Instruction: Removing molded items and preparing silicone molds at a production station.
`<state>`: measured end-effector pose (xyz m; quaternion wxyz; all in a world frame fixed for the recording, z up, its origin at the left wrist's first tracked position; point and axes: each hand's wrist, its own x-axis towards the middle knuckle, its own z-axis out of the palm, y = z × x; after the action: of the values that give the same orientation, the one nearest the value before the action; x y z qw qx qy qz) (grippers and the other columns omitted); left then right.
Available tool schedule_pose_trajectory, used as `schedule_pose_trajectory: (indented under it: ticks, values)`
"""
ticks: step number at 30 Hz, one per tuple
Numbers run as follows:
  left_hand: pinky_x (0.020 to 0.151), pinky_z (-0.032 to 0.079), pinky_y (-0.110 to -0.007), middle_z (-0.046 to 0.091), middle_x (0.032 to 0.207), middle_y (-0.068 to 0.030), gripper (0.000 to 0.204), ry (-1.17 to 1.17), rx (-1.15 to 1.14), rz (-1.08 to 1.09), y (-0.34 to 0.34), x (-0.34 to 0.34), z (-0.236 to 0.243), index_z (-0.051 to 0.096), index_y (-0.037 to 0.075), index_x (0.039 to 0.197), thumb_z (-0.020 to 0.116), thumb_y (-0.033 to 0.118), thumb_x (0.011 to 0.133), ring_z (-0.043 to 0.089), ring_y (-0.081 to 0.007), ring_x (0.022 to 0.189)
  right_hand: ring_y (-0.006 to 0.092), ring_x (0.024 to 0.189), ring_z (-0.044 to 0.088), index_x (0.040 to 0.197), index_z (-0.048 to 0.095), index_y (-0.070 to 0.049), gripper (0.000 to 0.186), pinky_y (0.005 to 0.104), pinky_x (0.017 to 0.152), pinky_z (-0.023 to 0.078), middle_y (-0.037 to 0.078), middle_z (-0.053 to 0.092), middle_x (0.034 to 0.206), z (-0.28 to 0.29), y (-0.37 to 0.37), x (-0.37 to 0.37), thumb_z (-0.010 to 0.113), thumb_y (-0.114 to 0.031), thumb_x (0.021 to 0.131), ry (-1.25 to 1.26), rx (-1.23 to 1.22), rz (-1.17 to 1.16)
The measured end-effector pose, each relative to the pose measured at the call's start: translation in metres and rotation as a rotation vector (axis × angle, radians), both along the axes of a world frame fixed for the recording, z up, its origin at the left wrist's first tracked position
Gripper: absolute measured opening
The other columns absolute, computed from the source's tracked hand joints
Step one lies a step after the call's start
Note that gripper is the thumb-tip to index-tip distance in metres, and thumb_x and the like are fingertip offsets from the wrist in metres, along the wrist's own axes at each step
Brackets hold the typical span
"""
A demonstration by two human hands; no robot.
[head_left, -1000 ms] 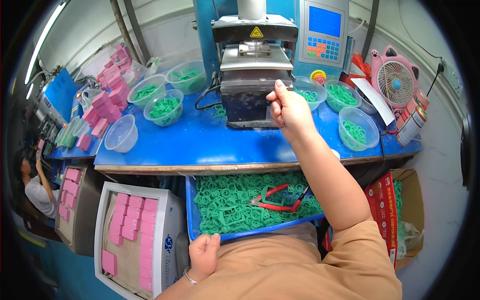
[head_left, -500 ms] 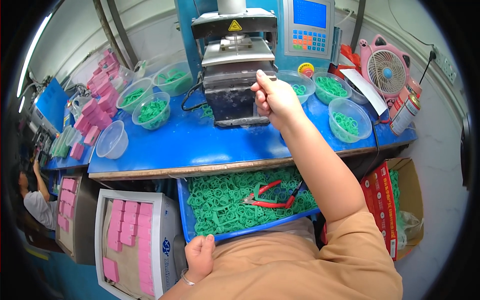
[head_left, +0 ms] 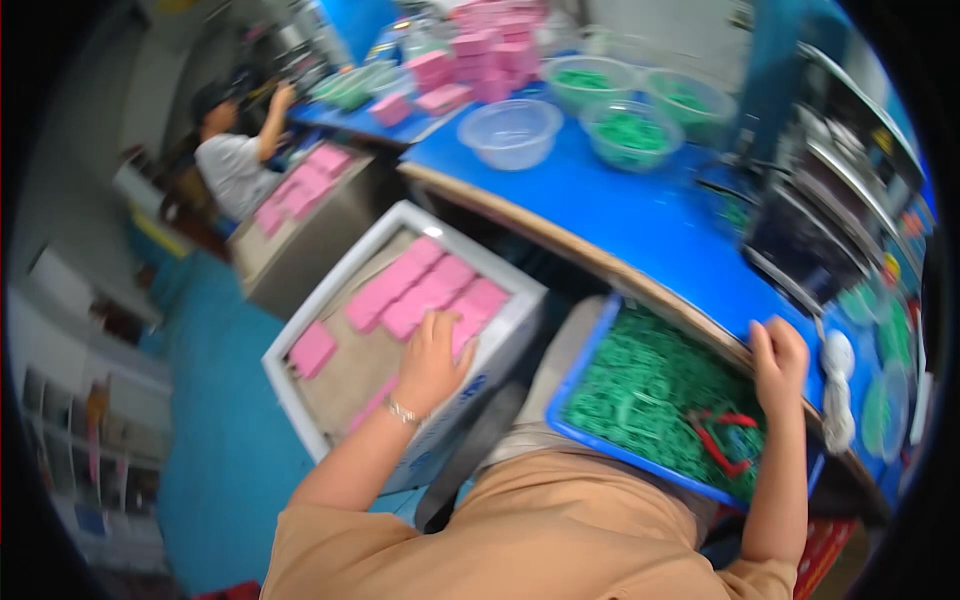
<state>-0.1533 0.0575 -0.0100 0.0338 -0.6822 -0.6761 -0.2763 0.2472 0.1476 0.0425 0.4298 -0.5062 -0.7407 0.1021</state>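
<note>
My left hand [head_left: 432, 358] lies flat, fingers spread, on the pink cards [head_left: 420, 290] in the white box [head_left: 300, 400] beside my knee. My right hand [head_left: 778, 362] curls over the blue table [head_left: 640, 220] edge, holding nothing. Below it sits the blue tray [head_left: 590, 440] of green rings [head_left: 640, 385] with red pliers [head_left: 725, 440]. Half a second ago my right hand was up at the press and my left rested on my lap.

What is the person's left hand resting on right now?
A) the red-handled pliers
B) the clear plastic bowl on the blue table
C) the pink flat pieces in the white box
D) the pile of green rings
C: the left hand lies on the pink flat pieces inside the white box beside the seat.
</note>
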Motion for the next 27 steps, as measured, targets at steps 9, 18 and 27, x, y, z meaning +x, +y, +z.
schedule_pose_trajectory:
  ticks: [9,18,27]
  values:
    - [0.089,0.043,-0.040,0.057,0.106,-0.0228,0.047,0.186,-0.696,0.765,-0.086,-0.269,-0.045,0.055,-0.003,0.104,0.070,0.022,0.067,0.052,-0.0360,0.104,0.0102,0.057,0.033,0.063,0.039,-0.002,0.028,0.0257,0.052,0.026,0.002,0.035,0.060,-0.014,-0.006,-0.001,0.054,-0.006,0.086,0.075,-0.052,-0.044]
    - [0.095,0.041,-0.036,0.051,0.122,-0.0180,0.090,-0.020,-0.797,0.800,-0.086,-0.290,-0.046,0.050,0.002,0.119,0.083,0.043,0.046,0.049,-0.0279,0.115,0.0086,0.059,0.031,0.065,0.039,-0.002,0.026,0.0239,0.053,0.025,0.000,0.035,0.062,-0.018,-0.003,0.001,0.053,-0.005,0.087,0.086,-0.079,-0.104]
    - [0.094,0.041,-0.041,0.053,0.116,-0.0189,0.094,0.203,-0.901,0.901,-0.080,-0.258,-0.038,0.052,-0.001,0.113,0.081,0.052,0.041,0.051,-0.0319,0.110,0.0063,0.057,0.032,0.065,0.042,-0.004,0.026,0.0224,0.051,0.025,-0.001,0.036,0.062,-0.014,-0.004,0.007,0.052,-0.007,0.089,0.135,-0.122,-0.110]
